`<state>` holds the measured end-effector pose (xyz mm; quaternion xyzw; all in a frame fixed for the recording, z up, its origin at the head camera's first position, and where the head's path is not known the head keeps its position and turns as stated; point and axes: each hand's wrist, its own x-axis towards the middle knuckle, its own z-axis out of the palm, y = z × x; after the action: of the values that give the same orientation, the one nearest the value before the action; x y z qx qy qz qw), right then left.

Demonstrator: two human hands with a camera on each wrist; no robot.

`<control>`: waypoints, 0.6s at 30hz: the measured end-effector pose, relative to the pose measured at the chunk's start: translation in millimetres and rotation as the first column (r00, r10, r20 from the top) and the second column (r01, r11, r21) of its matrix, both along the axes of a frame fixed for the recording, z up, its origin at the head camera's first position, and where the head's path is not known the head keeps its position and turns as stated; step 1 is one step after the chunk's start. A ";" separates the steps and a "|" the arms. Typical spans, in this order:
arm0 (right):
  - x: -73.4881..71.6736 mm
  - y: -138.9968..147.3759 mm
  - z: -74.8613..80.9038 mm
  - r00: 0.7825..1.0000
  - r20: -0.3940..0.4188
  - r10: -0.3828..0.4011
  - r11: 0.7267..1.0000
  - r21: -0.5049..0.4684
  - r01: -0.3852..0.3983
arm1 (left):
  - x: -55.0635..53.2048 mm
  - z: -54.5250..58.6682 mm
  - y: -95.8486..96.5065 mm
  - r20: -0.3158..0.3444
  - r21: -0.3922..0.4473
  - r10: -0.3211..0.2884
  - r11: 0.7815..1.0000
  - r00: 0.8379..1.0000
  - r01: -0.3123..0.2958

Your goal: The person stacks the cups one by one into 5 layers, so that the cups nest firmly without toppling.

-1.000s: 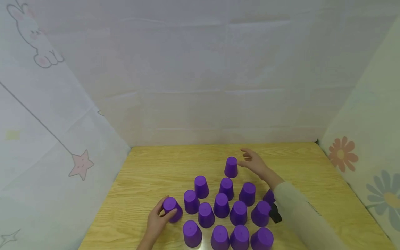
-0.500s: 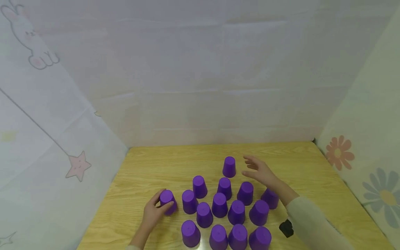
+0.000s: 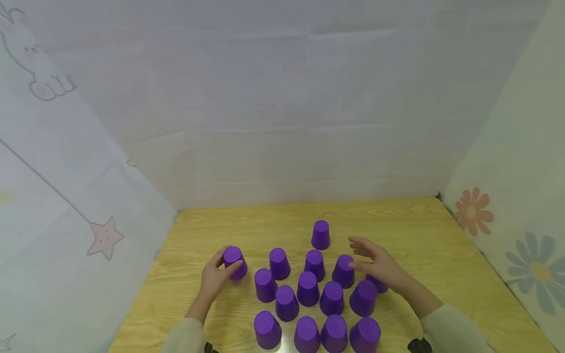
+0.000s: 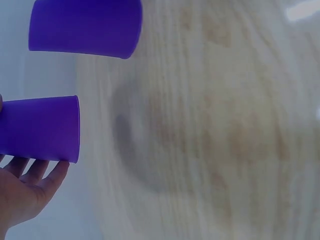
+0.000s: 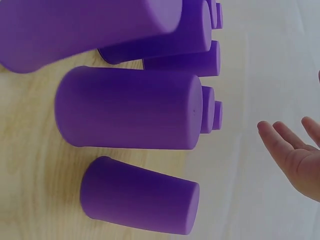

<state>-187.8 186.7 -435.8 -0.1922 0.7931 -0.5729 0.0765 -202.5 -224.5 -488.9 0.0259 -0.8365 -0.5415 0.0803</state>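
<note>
Head view has your left grip [image 3: 213, 278] curled around an upside-down purple cup [image 3: 235, 264], thumb across its near side and fingers behind, with the narrow end showing on top. That held cup is set to the left of the other cups [image 3: 266, 286] and apart from them. From the left wrist you see it raised clear of the worktop [image 3: 397, 225], wide rim facing down, with a soft shadow on the wood away from the rim; a neighbouring cup [image 4: 85, 25] stands close by without touching.

Your right grip [image 3: 383, 267] is loosely spread and has hold of nothing. Seen from the head, its thumb overlaps a cup [image 3: 342, 274], but the right wrist view puts your fingers [image 5: 275, 145] in the air, apart from the cups. A lone cup [image 3: 321, 235] stands farthest back, beyond and left of those fingertips. Four cups stand nearest you, and the rest spread between them and the lone one, all rim down. Pale sleeves [image 3: 450, 326] cover your forearms, and a flower-printed wall [image 3: 521, 196] rises on the right.
</note>
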 end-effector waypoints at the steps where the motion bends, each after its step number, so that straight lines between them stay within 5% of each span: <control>1: 2.4 0.7 -0.9 1.000 0.006 0.003 1.000 -0.010 -0.003 | -2.8 1.7 0.9 0.002 0.003 -0.006 1.000 1.000 0.006; 10: 25.7 12.5 -11.1 0.997 0.029 0.078 0.992 -0.097 -0.075 | -28.0 4.9 9.8 0.024 0.059 -0.089 0.994 0.996 0.088; 18: 45.6 22.4 -17.6 0.989 0.079 0.122 0.986 -0.124 -0.112 | -55.3 11.2 24.0 -0.026 0.028 -0.113 0.993 0.993 0.114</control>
<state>-142.2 209.1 -453.4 -0.2178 0.7407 -0.6216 0.1327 -257.8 -200.4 -477.7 -0.0270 -0.8274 -0.5579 0.0591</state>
